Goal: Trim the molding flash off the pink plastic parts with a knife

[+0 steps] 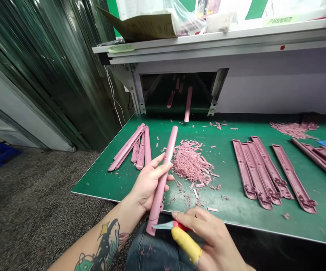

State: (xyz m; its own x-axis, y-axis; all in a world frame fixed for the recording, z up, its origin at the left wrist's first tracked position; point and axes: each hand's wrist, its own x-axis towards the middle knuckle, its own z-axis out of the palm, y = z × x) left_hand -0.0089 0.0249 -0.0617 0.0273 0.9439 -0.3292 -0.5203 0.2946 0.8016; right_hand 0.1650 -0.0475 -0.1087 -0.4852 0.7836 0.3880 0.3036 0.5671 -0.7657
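Note:
My left hand point(151, 180) is closed around the middle of a long pink plastic part point(163, 177), held slanted over the table's front edge. In my right hand point(208, 233) is a knife point(165, 225) with a short pointed blade and a red handle. The blade's tip meets the part's lower end, by a small hole. Yellow wrapping covers one finger of the right hand. Just beyond the left hand lies a heap of pink shavings and small strips point(191, 162).
Several pink parts point(140, 146) lie at the table's left, and more hollow halves point(259, 173) at the right. Behind the green table point(95, 180), a conveyor opening point(163, 107) holds further pink parts. A shelf point(236, 37) with cardboard and bags hangs above.

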